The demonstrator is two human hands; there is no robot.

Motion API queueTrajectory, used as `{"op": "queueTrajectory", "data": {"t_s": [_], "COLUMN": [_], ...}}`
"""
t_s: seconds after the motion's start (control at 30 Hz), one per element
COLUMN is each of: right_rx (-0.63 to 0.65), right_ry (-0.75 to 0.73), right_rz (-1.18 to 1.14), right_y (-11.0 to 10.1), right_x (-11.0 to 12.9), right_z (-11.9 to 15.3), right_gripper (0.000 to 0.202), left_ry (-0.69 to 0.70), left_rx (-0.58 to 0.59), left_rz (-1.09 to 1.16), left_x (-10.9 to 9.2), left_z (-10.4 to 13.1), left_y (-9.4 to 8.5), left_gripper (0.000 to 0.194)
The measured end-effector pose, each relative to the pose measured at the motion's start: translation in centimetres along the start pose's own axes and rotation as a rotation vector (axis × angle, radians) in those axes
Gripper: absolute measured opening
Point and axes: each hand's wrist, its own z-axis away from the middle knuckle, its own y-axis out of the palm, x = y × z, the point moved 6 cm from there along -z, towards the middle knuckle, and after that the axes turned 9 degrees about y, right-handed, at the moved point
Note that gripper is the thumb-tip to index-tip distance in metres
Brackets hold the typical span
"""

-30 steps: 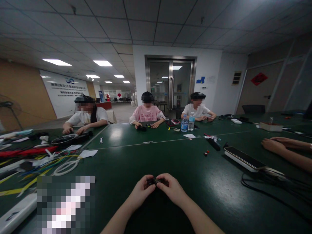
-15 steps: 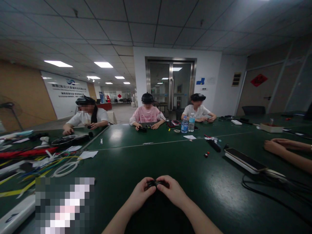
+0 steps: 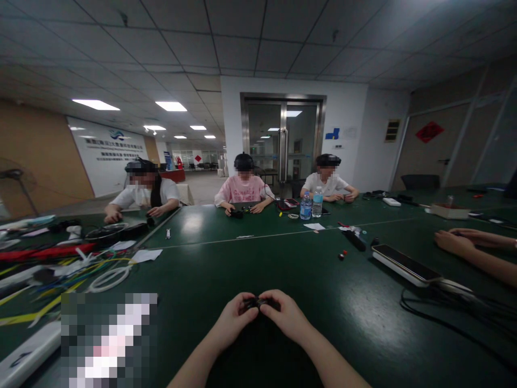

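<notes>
My left hand (image 3: pixel 236 319) and my right hand (image 3: pixel 283 315) meet over the green table (image 3: pixel 210 280), close to its near edge. Between their fingertips is a small black object (image 3: pixel 257 303), which both hands pinch from either side. The fingers cover much of it, and its exact shape is too small to tell. Both thumbs press against its near side, almost touching each other.
On the left lie tangled cables (image 3: pixel 109 279), a white paper (image 3: pixel 147 256) and a white power strip (image 3: pixel 30 350). To the right are a phone-topped white box (image 3: pixel 406 265), black cables (image 3: pixel 440 318) and another person's hands (image 3: pixel 456 242). Bottles (image 3: pixel 306 206) stand farther back; three people sit opposite.
My hands and the black object have barely moved. At the right, the other person's hands have shifted slightly to the left.
</notes>
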Motion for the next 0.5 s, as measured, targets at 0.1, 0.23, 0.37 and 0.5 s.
{"op": "queueTrajectory", "data": {"t_s": [0.1, 0.23, 0.37, 0.5], "right_rx": [0.015, 0.012, 0.017, 0.016], "right_ry": [0.009, 0.013, 0.014, 0.010], "right_rz": [-0.005, -0.012, -0.016, -0.022], "right_y": [0.06, -0.02, 0.03, 0.08], "right_x": [-0.09, 0.00, 0.05, -0.02], "right_z": [0.00, 0.15, 0.22, 0.21], "right_gripper": [0.025, 0.023, 0.023, 0.023], "left_ry": [-0.019, -0.028, -0.021, -0.011], "left_rx": [0.004, 0.022, 0.018, 0.013], "left_rz": [-0.012, -0.011, 0.005, 0.011], "left_x": [-0.03, -0.27, -0.14, -0.09], "left_z": [0.09, 0.28, 0.24, 0.19], "left_y": [-0.03, -0.02, -0.03, 0.03], "left_gripper": [0.041, 0.038, 0.039, 0.038]}}
